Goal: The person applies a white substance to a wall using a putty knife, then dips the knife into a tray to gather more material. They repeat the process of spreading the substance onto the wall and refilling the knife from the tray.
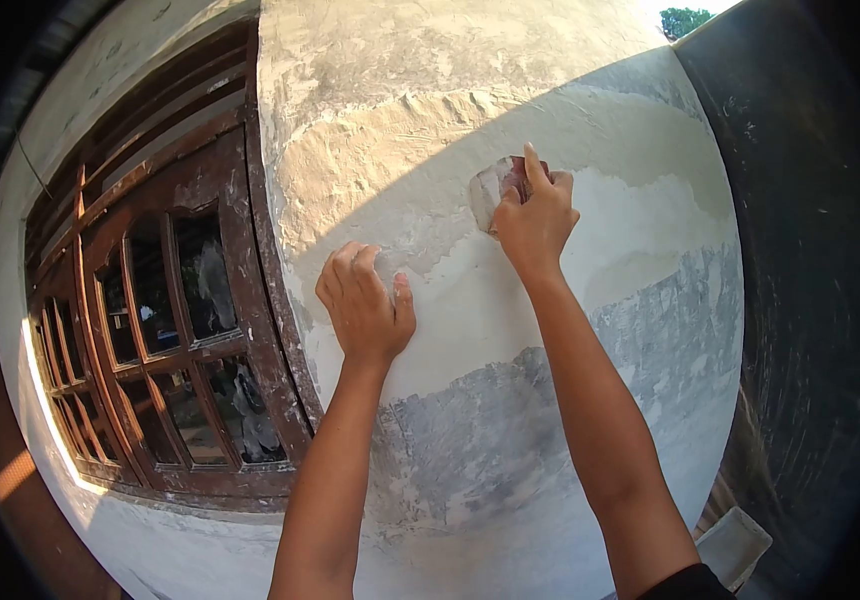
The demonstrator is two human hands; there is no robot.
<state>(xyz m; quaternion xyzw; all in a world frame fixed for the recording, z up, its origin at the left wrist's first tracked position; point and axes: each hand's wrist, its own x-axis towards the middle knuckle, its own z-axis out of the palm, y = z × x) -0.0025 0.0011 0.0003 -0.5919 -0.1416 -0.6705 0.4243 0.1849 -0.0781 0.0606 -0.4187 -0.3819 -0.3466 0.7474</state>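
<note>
My right hand point(538, 215) grips a putty scraper point(490, 190), its flat, pale-smeared blade up against the wall point(470, 320) and a dark red part showing by my fingers. My index finger stretches upward along the tool, and the rest of the handle is hidden in my grip. Lower and to the left, near the window frame, my left hand point(365, 305) is open, fingers slightly bent and apart, at the wall surface with nothing in it. A wet-looking band of cream plaster point(450, 350) spans the wall around both hands, above rougher grey patches.
A brown wooden window point(185, 300) with several glass panes and pale smears takes up the left side. To the right stands a dark panel point(800, 250). A whitish container point(735, 548) sits low at the right. Sunlight falls across the upper left of the wall.
</note>
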